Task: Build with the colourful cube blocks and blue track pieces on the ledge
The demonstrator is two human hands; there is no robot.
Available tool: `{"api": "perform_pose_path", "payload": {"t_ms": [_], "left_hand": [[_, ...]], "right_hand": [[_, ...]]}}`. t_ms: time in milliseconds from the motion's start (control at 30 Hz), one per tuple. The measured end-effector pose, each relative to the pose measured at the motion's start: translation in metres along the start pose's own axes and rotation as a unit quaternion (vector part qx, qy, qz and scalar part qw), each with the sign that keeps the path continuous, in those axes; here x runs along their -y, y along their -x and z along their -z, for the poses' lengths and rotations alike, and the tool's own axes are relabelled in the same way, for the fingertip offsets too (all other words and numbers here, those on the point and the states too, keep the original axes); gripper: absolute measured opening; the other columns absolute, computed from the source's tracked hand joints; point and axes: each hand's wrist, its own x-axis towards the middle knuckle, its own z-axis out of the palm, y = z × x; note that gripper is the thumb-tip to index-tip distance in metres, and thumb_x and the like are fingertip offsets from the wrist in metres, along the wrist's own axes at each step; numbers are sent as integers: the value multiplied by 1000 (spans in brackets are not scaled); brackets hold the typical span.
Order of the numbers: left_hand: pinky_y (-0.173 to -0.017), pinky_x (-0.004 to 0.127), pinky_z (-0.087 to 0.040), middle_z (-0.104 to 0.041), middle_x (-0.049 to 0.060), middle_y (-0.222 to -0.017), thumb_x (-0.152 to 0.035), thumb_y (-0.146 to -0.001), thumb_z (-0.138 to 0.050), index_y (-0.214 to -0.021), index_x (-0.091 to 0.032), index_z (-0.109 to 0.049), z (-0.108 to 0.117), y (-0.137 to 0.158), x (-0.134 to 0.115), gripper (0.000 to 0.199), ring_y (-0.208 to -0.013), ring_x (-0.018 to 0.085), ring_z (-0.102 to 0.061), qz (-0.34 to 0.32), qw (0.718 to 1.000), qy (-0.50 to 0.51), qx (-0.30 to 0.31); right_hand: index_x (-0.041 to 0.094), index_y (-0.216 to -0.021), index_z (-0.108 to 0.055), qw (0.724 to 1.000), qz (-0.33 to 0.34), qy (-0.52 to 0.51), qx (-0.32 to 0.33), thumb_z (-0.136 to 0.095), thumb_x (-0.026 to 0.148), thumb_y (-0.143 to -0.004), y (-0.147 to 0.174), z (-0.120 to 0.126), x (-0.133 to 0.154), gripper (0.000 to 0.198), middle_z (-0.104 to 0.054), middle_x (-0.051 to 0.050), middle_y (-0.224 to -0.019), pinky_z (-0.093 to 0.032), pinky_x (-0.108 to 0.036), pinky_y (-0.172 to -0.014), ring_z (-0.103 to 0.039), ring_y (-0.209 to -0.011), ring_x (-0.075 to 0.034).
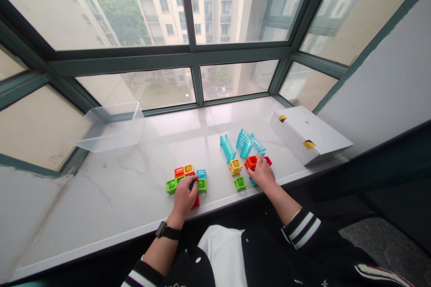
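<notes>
My left hand (185, 194) is curled over a flat group of joined cube blocks, hiding part of it. Green blocks (171, 185), an orange-red block (179, 172), a yellow block (189, 169) and a blue block (201, 174) show around the fingers; a red block (195, 201) juts out towards me. To the right, my right hand (263, 173) has its fingers closed on an orange-red cube block (251, 163). Red and blue pieces are partly hidden by it. Just left of that hand stand a loose yellow cube block (235, 167) and a green cube block (240, 183).
Behind the loose blocks lie clear turquoise track pieces, a straight one (228, 148) and curved ones (244, 143). A white box (311, 134) stands at the right, a clear plastic tub (114, 128) at the left. The white sill (134, 206) ends at a front edge near me.
</notes>
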Motion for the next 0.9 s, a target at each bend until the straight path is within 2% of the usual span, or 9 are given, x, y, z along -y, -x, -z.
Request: {"api": "perform_pose_path", "payload": {"t_ms": [433,533,633,700,767,900], "left_hand": [[-99,49,-56,-78,8,-110,-30,-98,-55,-106,-24,-75,0,0,1,22,-105,28,-72,-6,1000,-5,1],[-98,49,-57,-78,9,-110,-29,-98,-55,-106,-24,-75,0,0,0,22,-105,28,-72,-5,1000,-1,1],[-98,49,-57,-78,9,-109,-29,-97,-56,-106,-24,-75,0,0,-1,22,-105,28,-72,-3,1000,3,-2],[-98,49,-57,-78,8,-109,-29,-97,-56,-105,-24,-75,-1,0,-2,22,-104,28,-72,1,1000,10,-4],[-98,48,-58,-79,8,-108,-30,-97,-56,-104,-24,-75,0,1,-4,22,-104,27,-73,12,1000,27,-11],[-98,45,-59,-79,7,-107,-30,-98,-53,-102,-23,-74,8,1,-9,22,-105,25,-74,36,996,61,-56]], "right_hand": [[16,-164,-28,1000,12,-5,15,-67,45,-89,3,6,-3,89,-62,-25,-136,-51,-48,-90,-64,-116,-42],[17,-164,-31,1000,17,-4,23,-71,47,-87,7,15,-4,92,-63,-24,-130,-50,-48,-90,-64,-114,-42],[17,-162,-36,999,24,2,23,-72,47,-85,13,34,-2,90,-62,-23,-132,-51,-51,-93,-63,-115,-42],[18,-161,-40,999,50,-18,-7,-69,45,-88,17,50,4,83,-61,-22,-136,-50,-54,-101,-60,-121,-42],[21,-158,-46,990,108,-68,-51,-62,41,-94,21,66,15,69,-61,-19,-138,-47,-55,-109,-57,-128,-40],[23,-143,-62,953,223,-182,-90,-52,33,-102,30,86,43,43,-66,-15,-133,-48,-52,-114,-60,-127,-34]]}}
